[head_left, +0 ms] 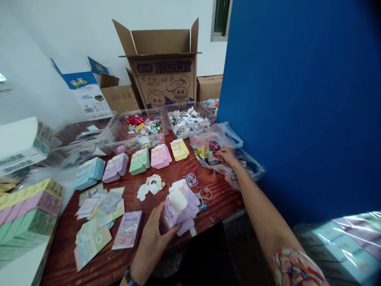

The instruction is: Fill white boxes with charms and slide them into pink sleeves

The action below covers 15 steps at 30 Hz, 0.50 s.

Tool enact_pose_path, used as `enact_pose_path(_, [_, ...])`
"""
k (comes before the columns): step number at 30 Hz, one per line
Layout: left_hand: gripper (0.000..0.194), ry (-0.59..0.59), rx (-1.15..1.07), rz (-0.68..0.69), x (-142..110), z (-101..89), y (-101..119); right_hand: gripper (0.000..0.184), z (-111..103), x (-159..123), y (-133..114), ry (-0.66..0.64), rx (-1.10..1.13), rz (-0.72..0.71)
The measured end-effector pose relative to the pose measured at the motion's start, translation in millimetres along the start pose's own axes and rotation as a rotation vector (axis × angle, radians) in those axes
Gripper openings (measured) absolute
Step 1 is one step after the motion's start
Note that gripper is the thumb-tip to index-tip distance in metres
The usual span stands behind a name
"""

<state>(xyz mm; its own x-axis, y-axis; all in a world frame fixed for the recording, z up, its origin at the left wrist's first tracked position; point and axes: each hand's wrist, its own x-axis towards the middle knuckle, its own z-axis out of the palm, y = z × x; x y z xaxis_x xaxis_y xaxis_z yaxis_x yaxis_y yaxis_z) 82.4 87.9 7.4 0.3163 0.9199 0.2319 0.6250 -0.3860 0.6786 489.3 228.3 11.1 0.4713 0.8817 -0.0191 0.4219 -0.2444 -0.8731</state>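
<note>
My left hand (154, 238) rests at the near table edge with its fingers wrapped round a small purple carton (178, 208) whose top flap stands open. My right hand (226, 155) reaches far right into a clear plastic bag (220, 137) full of small colourful items; its fingers are curled in the bag and what they hold is hidden. Coloured hair ties (195, 186) lie on the wood between the carton and the bag. A few white stickers (151, 184) lie just beyond the carton.
Stacks of flat cartons in blue (89, 172), purple (116, 167), green (139, 161), pink (160, 155) and yellow (179, 149) line the wooden table (220, 200). Clear bins of stickers (187, 119) and open cardboard boxes (163, 79) stand behind. A blue wall (297, 99) bounds the right.
</note>
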Motion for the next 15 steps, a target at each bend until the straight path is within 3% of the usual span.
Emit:
enact_pose_path(8, [0.067,0.000,-0.023,0.005,-3.5,3.4,10.7,0.026,-13.5,-22.2,-4.0,-0.077,0.327,0.011])
enact_pose_path(15, [0.068,-0.015,-0.064,-0.012,-6.7,0.4,11.0,0.027,-18.0,-32.4,-7.8,-0.122,0.446,0.011])
